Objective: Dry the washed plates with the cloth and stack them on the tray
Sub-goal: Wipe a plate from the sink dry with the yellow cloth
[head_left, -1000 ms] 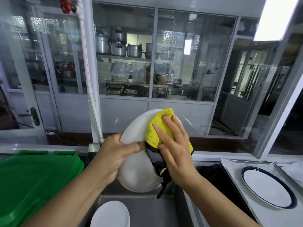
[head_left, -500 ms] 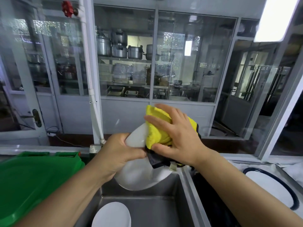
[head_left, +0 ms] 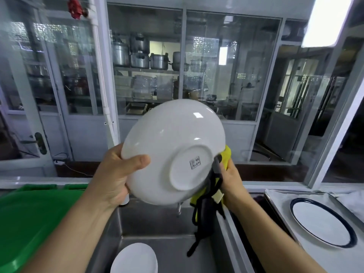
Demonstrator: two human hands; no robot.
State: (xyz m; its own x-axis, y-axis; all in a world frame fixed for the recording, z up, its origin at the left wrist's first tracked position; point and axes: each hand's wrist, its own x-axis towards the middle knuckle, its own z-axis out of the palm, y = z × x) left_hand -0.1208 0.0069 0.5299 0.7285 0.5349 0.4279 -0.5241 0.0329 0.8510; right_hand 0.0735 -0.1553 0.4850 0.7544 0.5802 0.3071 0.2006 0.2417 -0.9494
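A white plate (head_left: 169, 138) is held up over the sink, its underside with the foot ring and a small stamp turned toward me. My left hand (head_left: 116, 174) grips its left rim, thumb on the underside. My right hand (head_left: 231, 180) holds the yellow and grey cloth (head_left: 208, 201) against the plate's lower right edge; the fingers are hidden behind the plate, and the cloth's dark part hangs down. More white plates (head_left: 136, 259) lie stacked in the sink. On the tray (head_left: 279, 201) at the right lies a white plate with a dark blue rim (head_left: 323, 223).
The steel sink (head_left: 173, 223) lies below my hands. A green plastic crate lid (head_left: 29, 219) fills the left side. A white cloth (head_left: 352, 203) lies at the tray's far right. Behind stands a glass partition (head_left: 216, 66) with pots on shelves.
The plate has been flipped and raised, so its underside now faces me. My right hand with the cloth went from the plate's upper front down to its lower right edge, behind it.
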